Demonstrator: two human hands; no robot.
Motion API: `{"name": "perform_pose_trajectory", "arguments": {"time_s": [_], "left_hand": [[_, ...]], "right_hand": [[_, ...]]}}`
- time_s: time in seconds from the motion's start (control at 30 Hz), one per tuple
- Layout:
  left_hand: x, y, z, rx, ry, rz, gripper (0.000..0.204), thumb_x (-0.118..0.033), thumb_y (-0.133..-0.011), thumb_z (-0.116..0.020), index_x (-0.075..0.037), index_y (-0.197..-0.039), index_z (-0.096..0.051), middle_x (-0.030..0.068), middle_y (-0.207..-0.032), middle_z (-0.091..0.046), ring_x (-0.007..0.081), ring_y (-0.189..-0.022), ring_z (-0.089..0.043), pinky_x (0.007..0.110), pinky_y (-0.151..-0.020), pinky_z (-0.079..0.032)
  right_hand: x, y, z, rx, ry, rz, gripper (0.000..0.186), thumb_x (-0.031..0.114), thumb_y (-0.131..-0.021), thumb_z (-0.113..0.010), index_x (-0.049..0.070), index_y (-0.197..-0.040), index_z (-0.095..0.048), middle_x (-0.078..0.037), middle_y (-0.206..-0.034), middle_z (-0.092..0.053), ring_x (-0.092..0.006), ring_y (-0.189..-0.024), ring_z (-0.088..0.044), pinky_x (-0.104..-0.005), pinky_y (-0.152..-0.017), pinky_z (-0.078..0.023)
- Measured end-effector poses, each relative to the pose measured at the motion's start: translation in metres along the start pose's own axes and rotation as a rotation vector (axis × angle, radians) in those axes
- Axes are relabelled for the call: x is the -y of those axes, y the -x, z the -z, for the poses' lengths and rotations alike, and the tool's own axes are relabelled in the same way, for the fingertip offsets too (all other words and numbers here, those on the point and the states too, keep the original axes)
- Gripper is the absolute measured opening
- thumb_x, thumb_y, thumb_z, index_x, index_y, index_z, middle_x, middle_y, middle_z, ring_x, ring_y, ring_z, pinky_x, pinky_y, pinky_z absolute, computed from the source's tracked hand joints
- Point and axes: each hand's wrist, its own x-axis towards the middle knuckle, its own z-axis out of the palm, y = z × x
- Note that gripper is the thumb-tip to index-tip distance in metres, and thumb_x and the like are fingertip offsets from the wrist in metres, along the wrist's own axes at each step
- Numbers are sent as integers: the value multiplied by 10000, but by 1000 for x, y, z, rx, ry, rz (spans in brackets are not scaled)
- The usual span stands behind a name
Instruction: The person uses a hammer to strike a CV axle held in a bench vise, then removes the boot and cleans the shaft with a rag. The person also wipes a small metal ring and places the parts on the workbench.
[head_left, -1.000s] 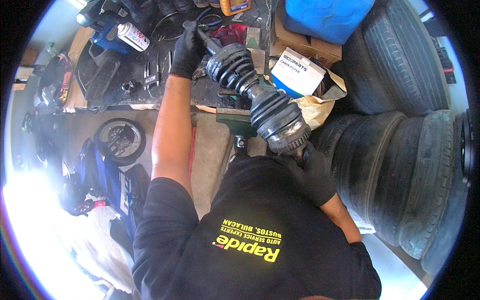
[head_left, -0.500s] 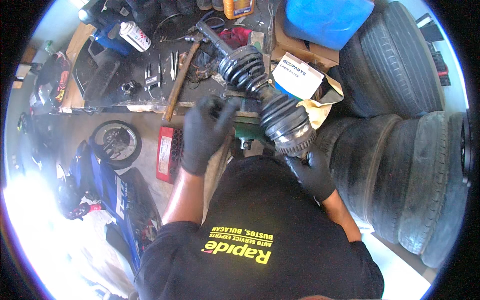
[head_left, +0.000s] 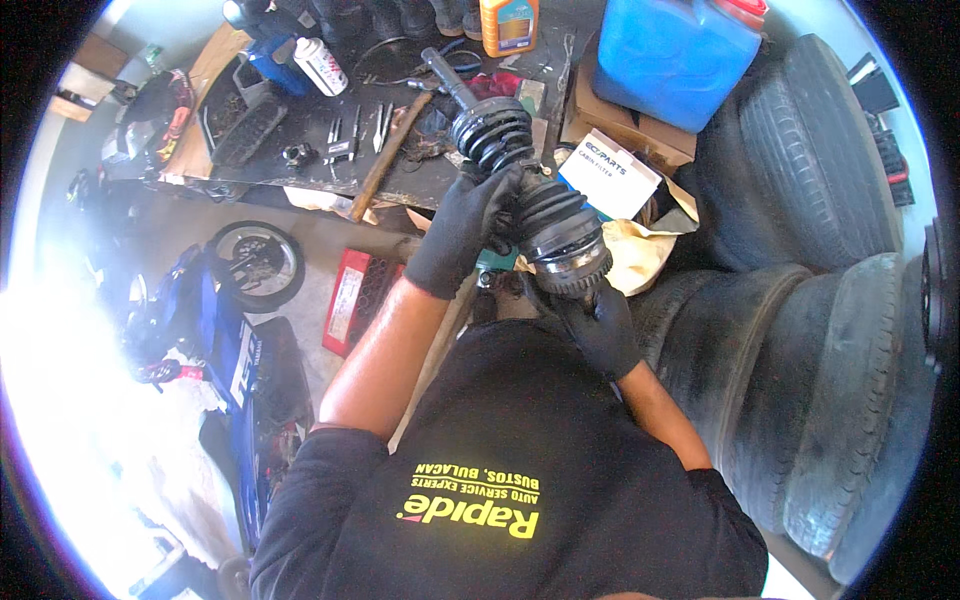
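A black CV axle (head_left: 562, 222) with two ribbed rubber boots is held slantwise in front of me, its bare shaft pointing up and left over the bench. My right hand (head_left: 598, 332), in a black glove, grips its lower end just below the toothed ring. Also gloved in black, my left hand (head_left: 465, 225) is closed round the narrow middle, between the two boots; some of its fingers are hidden behind the axle. Beneath the axle, part of a green vise (head_left: 495, 262) shows at the bench edge.
On the dark workbench (head_left: 300, 175) lie a wooden-handled hammer (head_left: 388, 158), calipers (head_left: 343, 147), a spray can (head_left: 320, 67) and an oil bottle (head_left: 510, 27). A blue jug (head_left: 672, 60) and filter box (head_left: 608, 175) stand right, beside stacked tyres (head_left: 770, 370). A blue motorcycle (head_left: 240, 350) stands left.
My left hand, which was off the axle with fingers curled, has moved right and taken hold of its middle. The right hand keeps its grip at the lower end. The whole view has shifted slightly.
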Motion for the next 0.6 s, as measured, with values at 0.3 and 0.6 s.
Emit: {"name": "perform_pose_trajectory", "arguments": {"time_s": [0.3, 0.6], "left_hand": [[17, -25, 0, -26, -301, -394, 303, -226, -995, -663, -23, -1217, -699, 125, -1043, -743, 225, -967, -707, 350, -876, -544], [8, -11, 2, -145, -706, -852, 369, -94, -930, -646, -57, -1297, -650, 209, -1227, -696, 381, -1105, -678, 428, -974, -526]], "right_hand": [[-1, -12, 12, 45, 13, 121, 407, 326, -970, -708, -34, -1154, -665, -241, -959, -755, -371, -910, -763, -451, -783, -579], [56, -7, 24, 45, -83, 116, 231, 133, -936, -743, -13, -1111, -705, -101, -974, -759, -166, -859, -697, -348, -786, -553]]}}
